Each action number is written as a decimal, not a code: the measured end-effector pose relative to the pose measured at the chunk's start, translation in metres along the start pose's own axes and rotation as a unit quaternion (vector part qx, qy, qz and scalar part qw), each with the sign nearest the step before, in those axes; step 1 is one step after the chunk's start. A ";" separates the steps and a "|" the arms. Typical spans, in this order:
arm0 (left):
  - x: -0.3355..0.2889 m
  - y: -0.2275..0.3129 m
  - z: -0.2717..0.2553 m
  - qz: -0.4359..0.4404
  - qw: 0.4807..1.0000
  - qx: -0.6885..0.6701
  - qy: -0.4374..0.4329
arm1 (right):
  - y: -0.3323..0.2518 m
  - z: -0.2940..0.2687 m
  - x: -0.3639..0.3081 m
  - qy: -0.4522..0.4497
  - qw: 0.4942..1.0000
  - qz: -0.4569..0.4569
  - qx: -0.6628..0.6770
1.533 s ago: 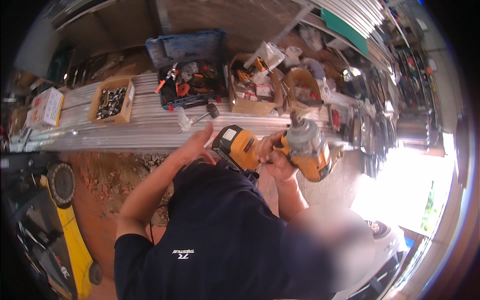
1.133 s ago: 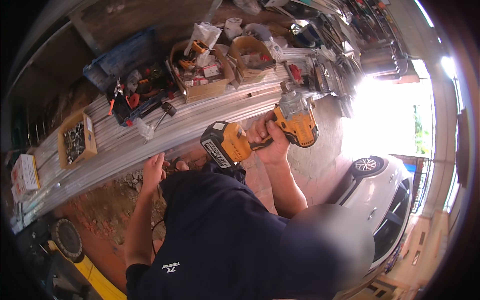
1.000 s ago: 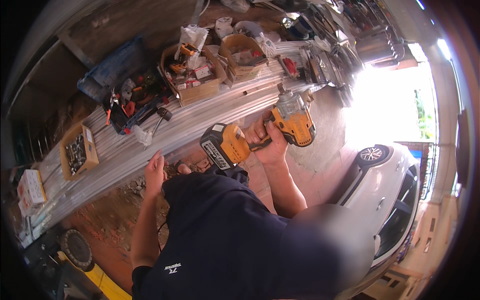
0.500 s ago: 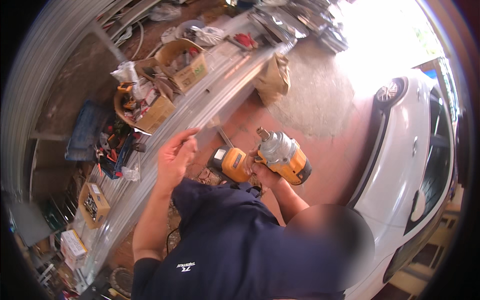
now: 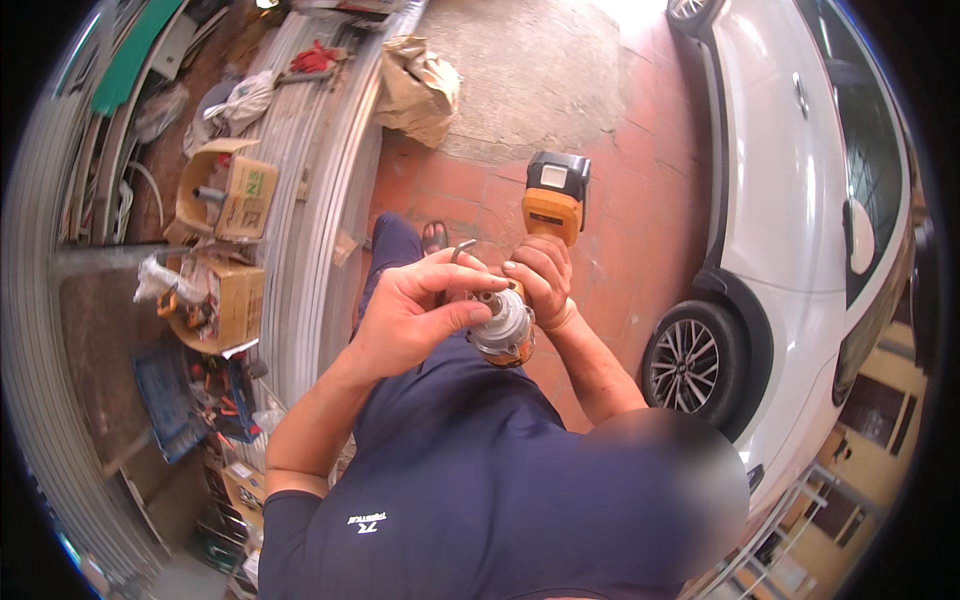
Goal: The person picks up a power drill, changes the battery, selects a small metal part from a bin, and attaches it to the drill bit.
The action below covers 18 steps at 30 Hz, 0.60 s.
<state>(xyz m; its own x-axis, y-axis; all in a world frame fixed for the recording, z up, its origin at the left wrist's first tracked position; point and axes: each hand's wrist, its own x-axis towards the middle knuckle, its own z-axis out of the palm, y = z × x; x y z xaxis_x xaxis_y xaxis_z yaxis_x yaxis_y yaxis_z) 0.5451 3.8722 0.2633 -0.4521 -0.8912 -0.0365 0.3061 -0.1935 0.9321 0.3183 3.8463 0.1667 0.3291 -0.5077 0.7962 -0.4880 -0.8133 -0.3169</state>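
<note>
Drill: yellow cordless drill (image 5: 520,270) held up close at chest height, chuck end (image 5: 500,328) turned toward the camera, black battery pack pointing away over the red brick floor (image 5: 640,200).
Right hand: right hand (image 5: 540,280) wrapped shut round the drill's handle, fingers pressed tight on it.
Left hand: left hand (image 5: 415,315) curled over the chuck, fingertips touching its front, thumb alongside; a small metal piece (image 5: 460,250) seen just above the fingers, hard to tell what.
Left side: long grey metal profiles (image 5: 320,200), cardboard boxes (image 5: 225,190) of parts, open blue tool case (image 5: 170,385).
Right side: white car (image 5: 790,200), wheel (image 5: 690,365) near the elbow.
</note>
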 end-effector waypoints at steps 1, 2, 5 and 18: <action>0.017 -0.003 0.001 0.030 0.999 0.019 -0.031 | 0.013 -0.004 0.001 0.018 1.000 -0.011 -0.015; 0.034 -0.005 0.001 0.061 0.995 0.037 -0.062 | 0.025 -0.007 0.002 0.035 0.999 -0.022 -0.030; 0.084 -0.002 -0.007 0.016 0.994 0.029 -0.105 | 0.061 -0.017 0.008 0.017 0.998 -0.002 -0.061; 0.369 0.012 -0.075 0.042 0.984 0.164 -0.062 | 0.273 -0.010 0.107 -0.029 0.984 0.168 -0.045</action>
<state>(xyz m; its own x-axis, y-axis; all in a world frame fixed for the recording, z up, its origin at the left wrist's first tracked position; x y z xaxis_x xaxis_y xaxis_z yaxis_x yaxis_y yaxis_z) 0.4448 3.5103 0.2338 -0.5422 -0.8373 0.0702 0.0693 0.0387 0.9968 0.2125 3.5730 0.1702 0.1820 -0.7612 0.6225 -0.6464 -0.5697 -0.5075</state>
